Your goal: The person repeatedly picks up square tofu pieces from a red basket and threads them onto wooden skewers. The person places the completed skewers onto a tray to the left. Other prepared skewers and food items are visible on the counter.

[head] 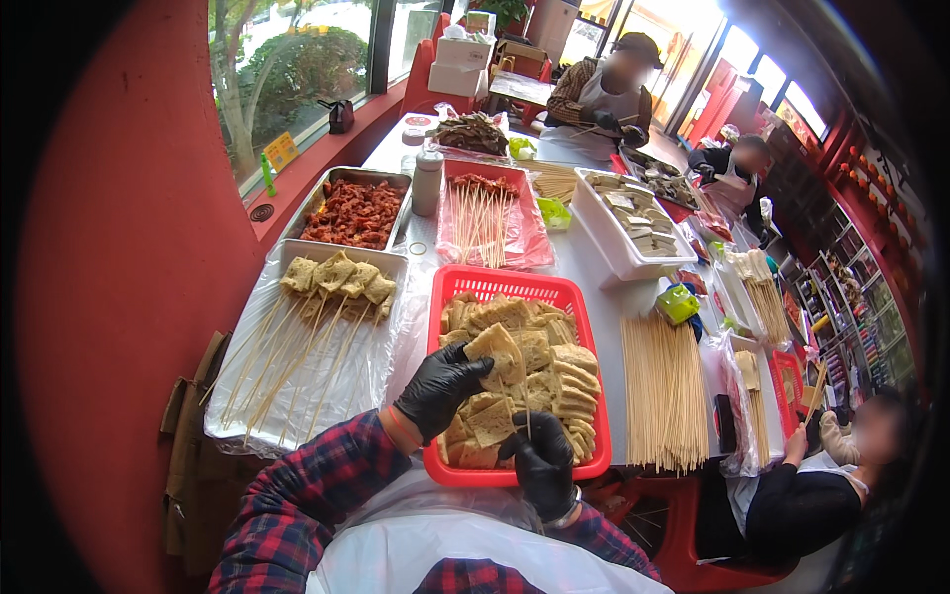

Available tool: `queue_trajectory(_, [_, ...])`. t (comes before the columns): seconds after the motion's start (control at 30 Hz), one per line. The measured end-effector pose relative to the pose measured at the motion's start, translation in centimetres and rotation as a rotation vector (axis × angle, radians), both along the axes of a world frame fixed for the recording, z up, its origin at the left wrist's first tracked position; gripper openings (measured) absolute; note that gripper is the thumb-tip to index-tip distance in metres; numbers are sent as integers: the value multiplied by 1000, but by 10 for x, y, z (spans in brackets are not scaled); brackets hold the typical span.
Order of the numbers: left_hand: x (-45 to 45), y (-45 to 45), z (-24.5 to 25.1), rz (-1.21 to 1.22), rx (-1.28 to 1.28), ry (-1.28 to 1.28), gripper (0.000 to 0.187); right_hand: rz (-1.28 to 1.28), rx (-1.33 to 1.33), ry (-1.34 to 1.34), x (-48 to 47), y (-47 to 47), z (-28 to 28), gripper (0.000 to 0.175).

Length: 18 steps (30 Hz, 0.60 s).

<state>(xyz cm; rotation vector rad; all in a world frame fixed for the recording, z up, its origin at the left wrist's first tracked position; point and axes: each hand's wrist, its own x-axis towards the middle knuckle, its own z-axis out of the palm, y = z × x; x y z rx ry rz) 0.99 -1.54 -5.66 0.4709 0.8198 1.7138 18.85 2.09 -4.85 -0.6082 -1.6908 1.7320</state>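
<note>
My left hand (444,387), in a black glove, pinches a tan, spongy slice of what looks like fried or frozen tofu (493,355) between thumb and fingers. In my right hand (545,462), also black-gloved, a thin bamboo skewer (528,405) points upward. Its tip is close beside the slice; whether it pierces it I cannot tell. Both hands are over a red plastic basket (603,416) full of similar slices (575,379). To the left, a plastic-lined white tray (356,401) holds skewers threaded with such slices (338,276), their sticks towards me.
Loose bamboo skewers (663,393) lie right of the basket. Beyond are a metal tray of red marinated meat (352,211), a grey bottle (427,182), a pink-lined tray of meat skewers (482,237) and a white tub (601,245) of pale slices. Several people work around the table.
</note>
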Motion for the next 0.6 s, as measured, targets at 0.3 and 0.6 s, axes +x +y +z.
queue_trajectory(0.3, [14,-2,3,-17,-2,1,39,-33,51,-49,-9,3,-4,23])
queue_trajectory(0.6, [-32,-2,21,149,100,-8,35,-114,34,-101,3,20,4,19])
